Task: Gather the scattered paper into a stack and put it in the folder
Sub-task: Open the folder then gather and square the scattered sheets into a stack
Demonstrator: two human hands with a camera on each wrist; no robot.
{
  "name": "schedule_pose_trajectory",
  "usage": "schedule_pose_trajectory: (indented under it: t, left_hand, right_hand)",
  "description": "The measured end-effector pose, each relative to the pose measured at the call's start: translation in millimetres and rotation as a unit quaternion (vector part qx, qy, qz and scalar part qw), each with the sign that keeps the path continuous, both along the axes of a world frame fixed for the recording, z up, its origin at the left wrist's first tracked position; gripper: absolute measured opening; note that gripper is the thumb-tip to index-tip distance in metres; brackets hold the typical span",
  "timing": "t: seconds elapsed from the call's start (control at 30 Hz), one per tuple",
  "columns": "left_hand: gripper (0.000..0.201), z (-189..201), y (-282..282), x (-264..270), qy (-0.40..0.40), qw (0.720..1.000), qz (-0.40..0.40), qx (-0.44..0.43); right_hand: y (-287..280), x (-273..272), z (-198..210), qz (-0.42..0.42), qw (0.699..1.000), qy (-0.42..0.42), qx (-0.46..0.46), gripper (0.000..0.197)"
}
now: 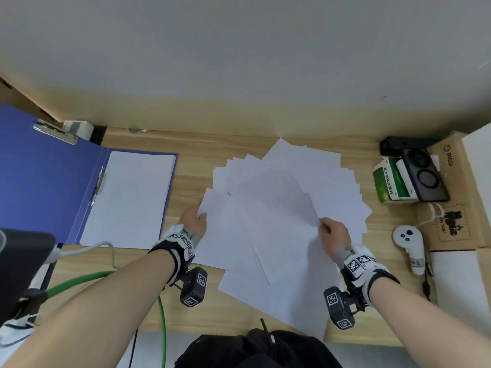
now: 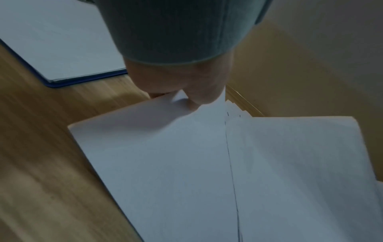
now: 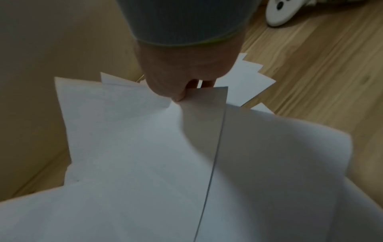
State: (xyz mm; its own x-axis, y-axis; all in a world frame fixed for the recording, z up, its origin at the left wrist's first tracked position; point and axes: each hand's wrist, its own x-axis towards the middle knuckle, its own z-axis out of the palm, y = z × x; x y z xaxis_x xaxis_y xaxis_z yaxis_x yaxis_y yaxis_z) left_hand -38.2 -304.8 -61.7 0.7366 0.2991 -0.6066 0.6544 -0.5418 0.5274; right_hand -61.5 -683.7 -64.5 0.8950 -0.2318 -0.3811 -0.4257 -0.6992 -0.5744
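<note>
Several white paper sheets [image 1: 279, 208] lie fanned out over the middle of the wooden desk. My left hand [image 1: 194, 220] pinches the left corner of the fan; the left wrist view shows its thumb on top of the sheets [image 2: 165, 155]. My right hand [image 1: 332, 232] pinches a corner of the sheets on the right side, and the right wrist view shows that paper [image 3: 165, 147] lifted and bent. An open blue folder [image 1: 47, 176] lies at the left with a white sheet [image 1: 132, 197] on its right half.
A green box [image 1: 390, 181] and a black device [image 1: 422, 176] sit at the right, beside cardboard boxes [image 1: 451, 197]. A white controller [image 1: 409, 243] lies near my right hand. A green cable [image 1: 162, 314] and a dark object [image 1: 24, 266] are at the lower left.
</note>
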Motion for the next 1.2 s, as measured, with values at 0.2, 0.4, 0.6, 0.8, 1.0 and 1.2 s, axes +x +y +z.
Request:
schedule_pose_trajectory:
  t: [0.2,0.4,0.6,0.8,1.0,1.2]
  left_hand:
    - [0.038,5.4,-2.7,-7.7,0.053,0.998,0.007,0.046]
    - [0.033,7.6,0.7,-18.6,0.065,0.997,-0.006,0.041]
    - [0.029,-3.4,-14.0,-23.0,0.122,0.977,0.112,-0.138]
    - [0.034,3.8,-40.0,-47.9,0.061,0.971,-0.024,-0.229]
    - [0.038,11.3,-57.3,-53.6,0.037,0.972,-0.136,-0.188]
    - [0.033,17.5,-70.8,-51.8,-0.001,0.965,-0.168,-0.202]
  right_hand:
    - [24.8,2.0,0.5,-0.019,1.0,-0.023,0.005,0.021]
    - [27.0,-4.7,-0.2,0.054,0.998,0.01,0.035,0.02]
    - [24.5,-17.8,-11.3,0.137,0.99,0.042,0.005,0.022]
    - [37.3,-24.4,-12.0,0.126,0.99,0.068,0.004,0.066]
    - [35.3,-30.7,-10.4,0.178,0.98,0.07,-0.064,0.096]
    - [30.0,-29.1,0.9,0.143,0.974,0.129,-0.119,0.046]
